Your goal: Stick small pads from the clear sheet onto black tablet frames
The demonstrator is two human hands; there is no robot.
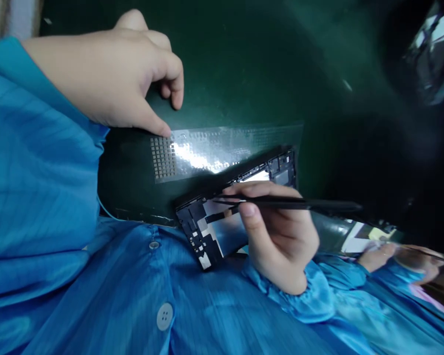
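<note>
My left hand (133,74) is at the upper left, palm down, its fingers bent and apart from the thumb. Its thumb tip rests at the upper edge of a clear plastic sheet (203,153), beside a block of small square pieces (163,158) on the sheet's left end. My right hand (277,236) is closed around black tweezers (281,202), whose tips point left over an opened black device (192,222). The device lies tilted below the sheet, near my body, and my right hand covers part of it. Whether the tweezer tips hold anything cannot be seen.
A dark green tabletop (229,64) lies under everything. At the lower right, another person's hands (377,256) are near a white and yellow item (362,236). A dark object with bright metallic parts (434,54) stands at the upper right.
</note>
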